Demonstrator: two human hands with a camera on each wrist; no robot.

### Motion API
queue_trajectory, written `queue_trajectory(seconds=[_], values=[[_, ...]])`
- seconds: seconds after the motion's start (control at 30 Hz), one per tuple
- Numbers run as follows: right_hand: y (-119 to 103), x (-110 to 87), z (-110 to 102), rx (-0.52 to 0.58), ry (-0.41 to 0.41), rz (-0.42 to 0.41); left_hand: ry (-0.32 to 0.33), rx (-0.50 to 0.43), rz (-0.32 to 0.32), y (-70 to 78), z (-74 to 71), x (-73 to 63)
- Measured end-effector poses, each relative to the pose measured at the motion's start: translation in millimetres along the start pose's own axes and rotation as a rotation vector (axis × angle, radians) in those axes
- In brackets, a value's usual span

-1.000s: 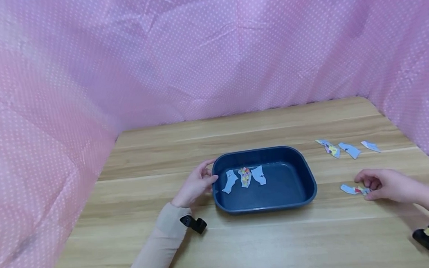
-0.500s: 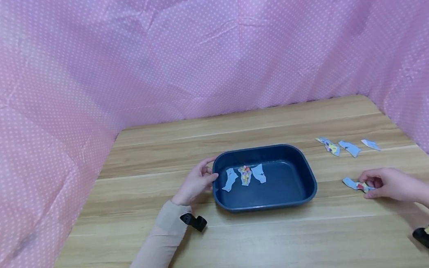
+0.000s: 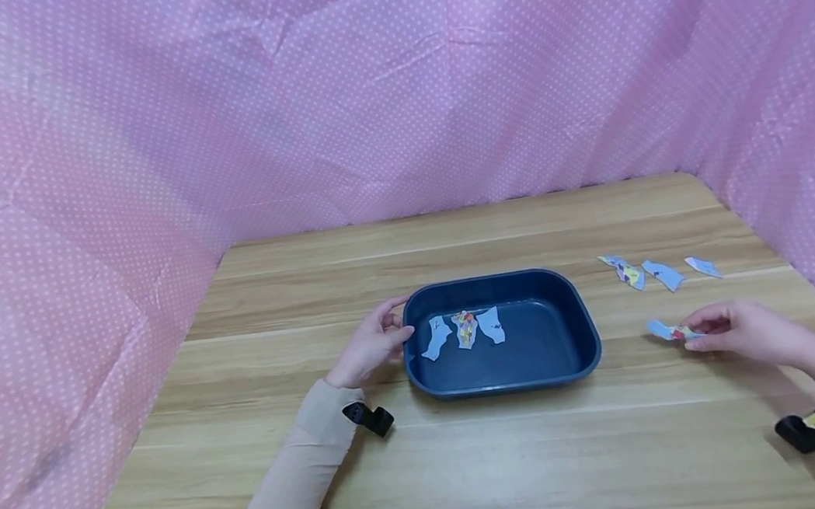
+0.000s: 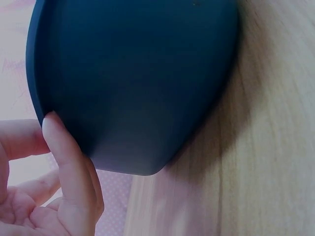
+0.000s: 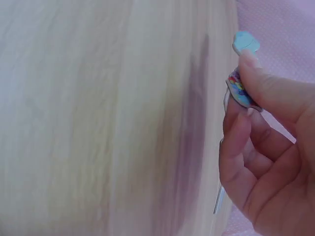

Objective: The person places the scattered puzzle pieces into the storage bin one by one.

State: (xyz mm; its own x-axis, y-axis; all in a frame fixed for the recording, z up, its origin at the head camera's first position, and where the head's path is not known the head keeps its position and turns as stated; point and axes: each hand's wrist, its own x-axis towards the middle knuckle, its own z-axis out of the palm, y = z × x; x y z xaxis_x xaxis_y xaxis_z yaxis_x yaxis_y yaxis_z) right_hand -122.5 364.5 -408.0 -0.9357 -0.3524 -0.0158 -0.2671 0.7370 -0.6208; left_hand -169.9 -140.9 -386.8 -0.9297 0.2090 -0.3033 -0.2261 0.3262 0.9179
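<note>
My right hand (image 3: 748, 332) pinches a puzzle piece (image 3: 664, 331), light blue with a red and yellow patch, over the table right of the tray. In the right wrist view the thumb lies across the piece (image 5: 238, 87), hiding its middle. The left hand (image 3: 377, 338) grips the left rim of a dark blue tray (image 3: 507, 388); the left wrist view has the thumb right at the tray's rim (image 4: 32, 73). Inside the tray lie a pale blue piece (image 3: 437, 337), a multicoloured piece (image 3: 465, 330) and another pale blue piece (image 3: 492, 325), side by side at its left.
Behind my right hand, a blue and yellow piece (image 3: 623, 271) and two blue pieces (image 3: 664, 274) lie on the wooden table (image 3: 518, 466). A pink dotted cloth (image 3: 398, 99) hangs around the table's back and sides.
My right hand has raised its puzzle piece off the table and moved slightly away from me. The left hand stays on the tray's rim.
</note>
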Motion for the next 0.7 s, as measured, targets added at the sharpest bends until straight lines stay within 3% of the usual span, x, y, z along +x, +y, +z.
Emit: queue_trajectory(seconds=[0.13, 0.27, 0.57, 0.7], values=[[-10, 5.3, -4, 0.022, -0.049, 0.133, -0.014, 0.006, -0.015, 1.3, -1.3, 1.5], [-17, 11.7, -5, -0.003, -0.057, 0.171, -0.026, 0.021, -0.017, 4.2, -2.0, 1.5], [-35, 23.8, 3, -0.026, 0.128, 0.11, 0.002, 0.005, -0.004, 3.6, -0.1, -0.5], [-39, 30.7, 8, 0.028, 0.204, 0.014, 0.006, 0.002, -0.007, 3.3, 0.1, -1.5]])
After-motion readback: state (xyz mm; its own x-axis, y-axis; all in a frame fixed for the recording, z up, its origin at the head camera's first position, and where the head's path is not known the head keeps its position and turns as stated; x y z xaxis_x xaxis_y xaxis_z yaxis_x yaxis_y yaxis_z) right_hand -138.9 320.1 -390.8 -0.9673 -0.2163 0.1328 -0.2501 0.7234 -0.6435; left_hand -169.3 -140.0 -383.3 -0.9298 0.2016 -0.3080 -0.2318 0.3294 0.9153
